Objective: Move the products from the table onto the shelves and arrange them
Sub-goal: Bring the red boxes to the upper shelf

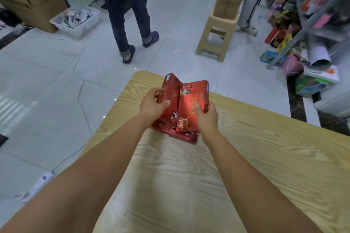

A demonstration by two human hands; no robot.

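The red boxes (186, 98) lay in a loose pile on the worktop (189, 176), at 12 o'clock from the person. The left hand (154, 105) was curled round the pile's left side, and the right hand (207, 116) pinched its right side, thumb on top. It seemed wise to square them into one firm stack before the carry to the shelves (320, 11) at 2 o'clock
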